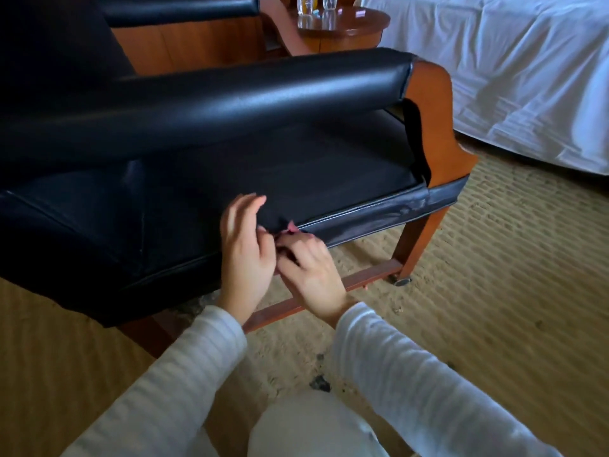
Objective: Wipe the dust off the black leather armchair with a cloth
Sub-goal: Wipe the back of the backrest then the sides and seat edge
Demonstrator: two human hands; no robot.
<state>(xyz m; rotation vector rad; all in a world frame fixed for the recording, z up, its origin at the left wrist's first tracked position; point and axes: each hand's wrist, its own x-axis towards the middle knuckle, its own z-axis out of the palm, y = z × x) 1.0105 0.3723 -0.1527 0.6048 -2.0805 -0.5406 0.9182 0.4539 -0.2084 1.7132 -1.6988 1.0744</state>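
Note:
The black leather armchair [230, 153] with a brown wooden frame fills the left and middle of the head view. Both hands meet at the front edge of its seat. My left hand [245, 255] has its upper fingers raised and loose while its thumb and forefinger seem to pinch a small pink cloth [290, 227]. My right hand [309, 272] has its fingers curled around the same cloth, and only a pink tip shows between the hands. Most of the cloth is hidden by the fingers.
A round wooden side table [342, 24] with clear bottles [304, 3] stands behind the chair. A bed with white sheets [527, 77] lies at the right. Worn beige carpet [494, 291] covers the floor, with dark stains near my knee [313, 427].

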